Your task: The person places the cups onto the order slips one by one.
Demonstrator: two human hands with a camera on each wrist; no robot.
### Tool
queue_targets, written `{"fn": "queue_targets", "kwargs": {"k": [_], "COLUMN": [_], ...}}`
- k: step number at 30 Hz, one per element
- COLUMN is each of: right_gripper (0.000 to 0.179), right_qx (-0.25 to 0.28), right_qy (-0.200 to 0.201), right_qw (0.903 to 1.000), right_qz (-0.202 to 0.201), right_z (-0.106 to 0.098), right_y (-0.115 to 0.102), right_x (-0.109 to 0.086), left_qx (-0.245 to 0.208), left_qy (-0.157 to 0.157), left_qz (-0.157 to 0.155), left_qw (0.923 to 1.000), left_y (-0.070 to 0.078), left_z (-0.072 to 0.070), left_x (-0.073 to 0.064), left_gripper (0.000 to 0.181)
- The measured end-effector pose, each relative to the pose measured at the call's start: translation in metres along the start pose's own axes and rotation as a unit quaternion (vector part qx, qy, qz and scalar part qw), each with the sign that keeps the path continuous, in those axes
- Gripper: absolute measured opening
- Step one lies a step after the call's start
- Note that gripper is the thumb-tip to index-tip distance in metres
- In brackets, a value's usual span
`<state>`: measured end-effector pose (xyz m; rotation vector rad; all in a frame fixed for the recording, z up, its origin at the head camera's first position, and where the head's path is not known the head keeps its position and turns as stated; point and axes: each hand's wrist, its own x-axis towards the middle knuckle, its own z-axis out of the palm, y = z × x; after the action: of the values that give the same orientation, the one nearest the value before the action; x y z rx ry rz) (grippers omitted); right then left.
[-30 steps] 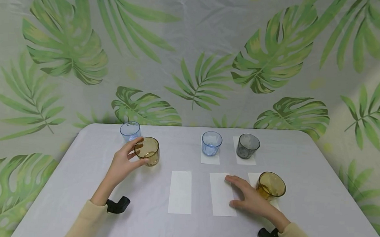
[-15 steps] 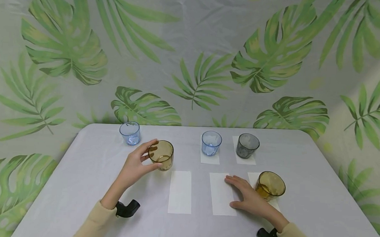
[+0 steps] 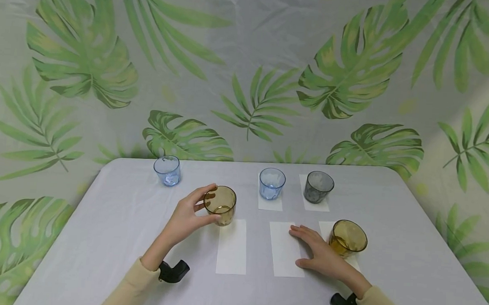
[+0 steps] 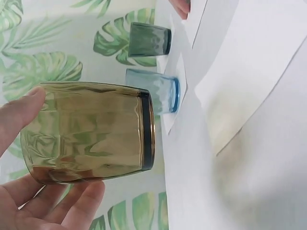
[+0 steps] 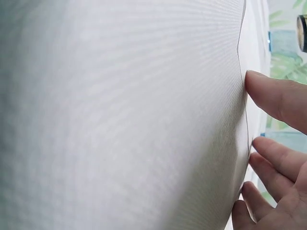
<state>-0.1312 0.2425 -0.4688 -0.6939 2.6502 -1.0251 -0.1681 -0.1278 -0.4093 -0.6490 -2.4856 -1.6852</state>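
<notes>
My left hand (image 3: 185, 218) holds an amber glass (image 3: 223, 200) between thumb and fingers. In the left wrist view this amber glass (image 4: 96, 129) is raised off the table, its base facing the cloth. It hovers at the far end of the left front paper rectangle (image 3: 232, 253). My right hand (image 3: 322, 255) lies low with relaxed fingers, fingertips at the middle front paper rectangle (image 3: 282, 256). The right wrist view shows its thumb and fingertips at the paper's edge. A second amber glass (image 3: 350, 236) stands beside that hand on another paper, partly hidden by it.
A blue glass (image 3: 272, 185) and a grey glass (image 3: 318, 188) stand on paper rectangles at the back. Another blue glass (image 3: 167, 171) stands directly on the white-covered table (image 3: 132, 229) at the back left. Behind hangs a leaf-print cloth (image 3: 258, 42).
My left hand has carried the amber glass right and slightly nearer, away from the back-left blue glass to the left front paper. My right hand has stayed in place.
</notes>
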Motion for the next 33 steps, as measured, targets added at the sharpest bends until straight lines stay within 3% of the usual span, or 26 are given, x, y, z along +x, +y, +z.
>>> {"fn": "queue_targets", "kwargs": {"k": [7,24,33], "right_gripper": [0.068,0.069,0.069], "right_qx": [-0.001,-0.005,-0.009], "right_qy": [-0.007,-0.009,-0.004], "right_qw": [1.0,0.9999,0.9998], "right_qz": [-0.004,-0.011,-0.02], "right_z": [-0.001,-0.002,-0.001], "right_y": [0.001,0.003,0.004], "right_x": [0.0,0.0,0.0], "left_qx": [-0.006,-0.017,-0.029], "left_qy": [-0.026,-0.074,-0.099], "left_qz": [-0.006,0.028,0.028], "left_qw": [0.9996,0.9967,0.9943], "left_y": [0.003,0.01,0.016], "left_z": [0.015,0.052,0.073], "left_x": [0.001,0.005,0.008], "left_gripper": [0.073,0.07,0.072]}}
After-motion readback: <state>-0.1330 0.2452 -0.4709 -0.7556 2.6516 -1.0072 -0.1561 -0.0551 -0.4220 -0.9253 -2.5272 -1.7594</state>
